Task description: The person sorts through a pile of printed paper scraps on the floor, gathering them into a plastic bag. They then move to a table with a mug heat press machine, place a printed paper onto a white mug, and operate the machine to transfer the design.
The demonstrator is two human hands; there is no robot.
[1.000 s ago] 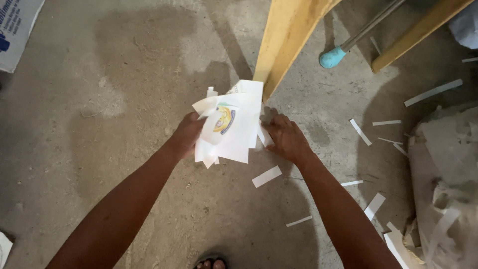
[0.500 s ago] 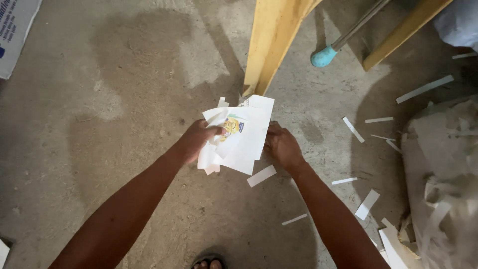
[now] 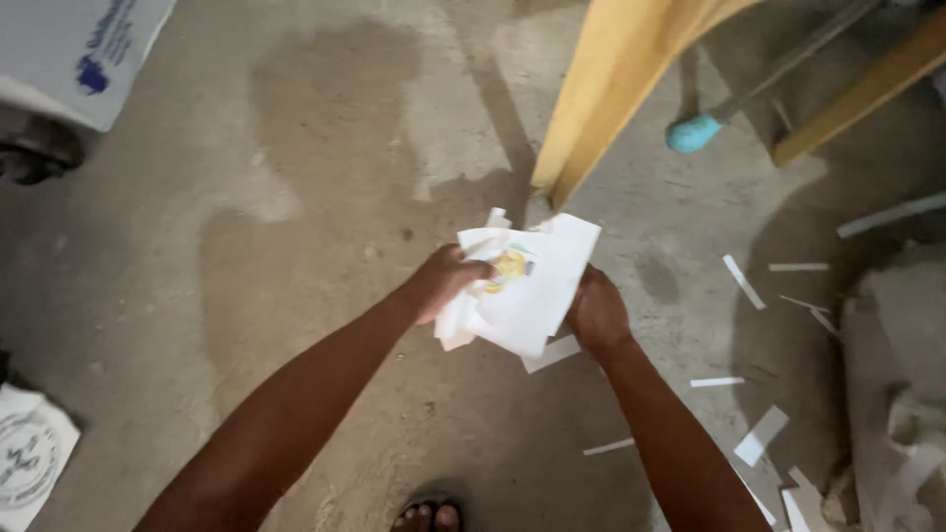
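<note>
Holding a wad of white paper sheets (image 3: 522, 286) w/ both hands over the concrete floor (image 3: 325, 197): left hand (image 3: 443, 281) clamped on its left edge, right hand (image 3: 596, 313) on the right. I'd judge gathering step; nxt needs firm squeeze so loose strips (image 3: 761, 435) don't slip.

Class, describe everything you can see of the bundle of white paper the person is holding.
The bundle of white paper is a loose stack of thin, bent sheets with uneven edges and corners sticking out at the top. One sheet shows a small yellow and blue printed picture. The left hand and the right hand grip it from either side, holding it above the concrete floor.
</note>
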